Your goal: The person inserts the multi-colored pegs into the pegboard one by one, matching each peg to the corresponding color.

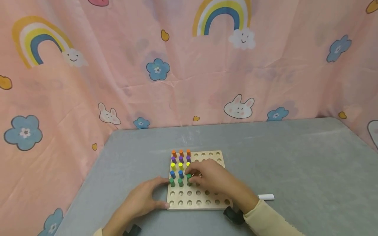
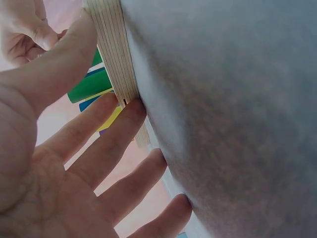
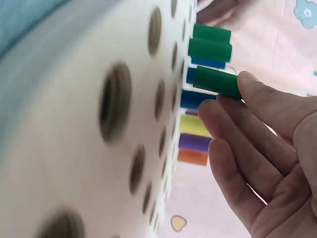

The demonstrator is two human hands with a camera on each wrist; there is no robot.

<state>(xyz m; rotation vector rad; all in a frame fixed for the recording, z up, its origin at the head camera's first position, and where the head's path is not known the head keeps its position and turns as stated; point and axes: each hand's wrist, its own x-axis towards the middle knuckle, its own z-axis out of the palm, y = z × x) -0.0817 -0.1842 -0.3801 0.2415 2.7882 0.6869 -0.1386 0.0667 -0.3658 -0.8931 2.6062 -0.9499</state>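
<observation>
A wooden pegboard (image 1: 193,206) with rows of round holes lies on the table. My right hand (image 1: 211,175) is above it, pinching a green peg (image 3: 215,82) between thumb and fingers. That peg is close to the board face; whether its end is in a hole I cannot tell. Two more green pegs (image 1: 180,182) stand to its left. Behind them are blue pegs (image 1: 180,174), yellow pegs (image 1: 173,167), purple pegs (image 1: 181,159) and orange pegs (image 1: 181,153), partly hidden by my right hand. With fingers extended, my left hand (image 1: 144,196) touches the board's left edge (image 2: 116,54).
A white cylindrical stick (image 1: 266,197) lies on the grey table (image 1: 295,164) right of the board. Behind the table hangs a pink patterned cloth (image 1: 189,95). Dark wrist straps (image 1: 233,215) sit at both wrists.
</observation>
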